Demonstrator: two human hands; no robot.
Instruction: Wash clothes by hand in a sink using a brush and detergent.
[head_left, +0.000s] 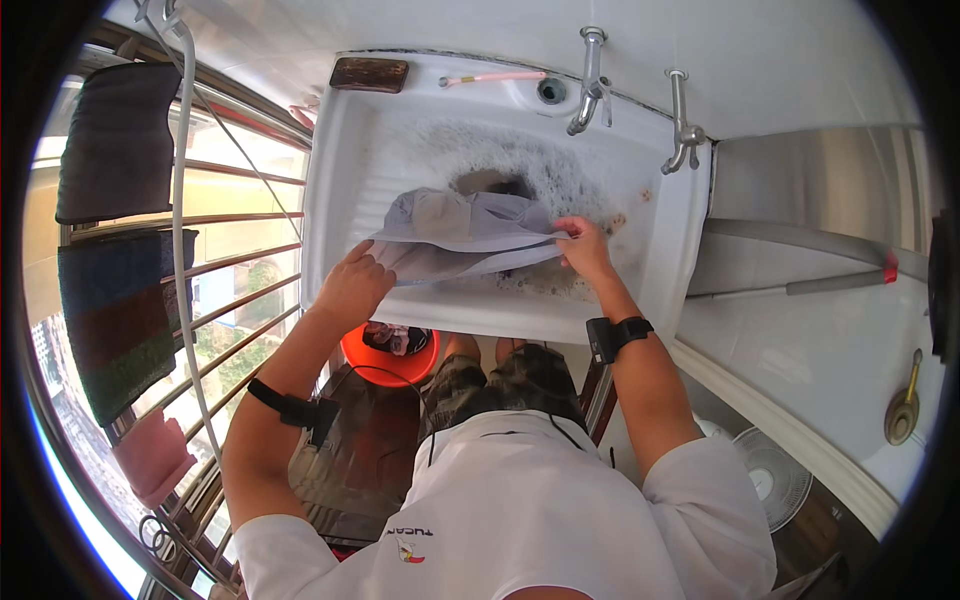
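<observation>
Both my hands stretch a wet grey cloth garment (480, 225) across a white laundry sink (450, 311). My left hand (354, 283) grips its left end near the ribbed side of the basin. At the opposite end, my right hand (585, 246) pinches the edge between thumb and fingers. The fabric hangs in loose folds over soapy water (517, 150), with its lower part close to or in the water. Behind it, a dark patch (491, 182) shows among the suds; what it is I cannot tell.
On the sink's back ledge lie a dark wooden block (369, 75) and a pink-handled brush (491, 78). Two metal taps (592, 82) project from the wall. An orange basin (390, 367) holding cloth stands below. Towels (120, 142) hang on the window bars at left.
</observation>
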